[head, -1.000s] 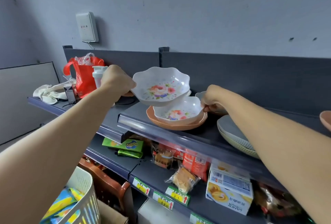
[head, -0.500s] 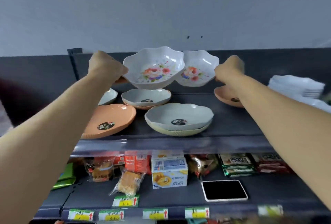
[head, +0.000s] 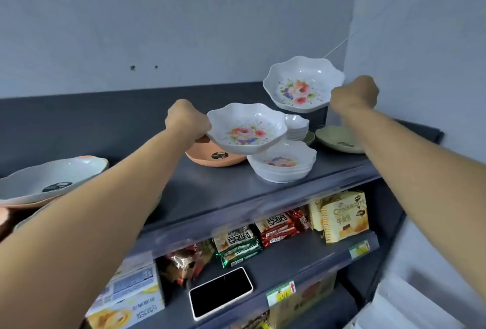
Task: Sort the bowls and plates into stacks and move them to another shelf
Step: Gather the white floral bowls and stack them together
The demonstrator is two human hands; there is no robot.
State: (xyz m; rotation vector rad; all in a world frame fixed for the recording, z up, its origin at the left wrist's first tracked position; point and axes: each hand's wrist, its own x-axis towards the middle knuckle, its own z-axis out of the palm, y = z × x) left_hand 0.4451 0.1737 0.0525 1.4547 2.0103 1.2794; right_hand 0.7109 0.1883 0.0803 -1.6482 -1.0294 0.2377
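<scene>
My left hand [head: 187, 120] grips the rim of a white scalloped floral bowl [head: 246, 128], held above the top shelf [head: 210, 192]. My right hand [head: 355, 93] holds a second floral bowl [head: 302, 84] higher, tilted toward me, near the corner wall. Below them stands a stack of matching floral bowls [head: 282, 164]. Behind it is a second white stack [head: 297, 126]. An orange plate [head: 215, 157] lies under the left bowl. A green plate [head: 339, 139] lies at the right, partly behind my right arm. A grey plate on an orange one [head: 50, 181] sits at the left.
The wall corner closes the shelf's right end. The lower shelf holds snack packs [head: 278, 226], a croissant bag [head: 342, 215], a box [head: 126, 294] and a phone [head: 221, 293] lying flat. Bare shelf surface lies between the left plates and the floral stack.
My view and both hands have swung right along the top shelf with a floral bowl in each. The bowls are now over the right end, above the floral stacks.
</scene>
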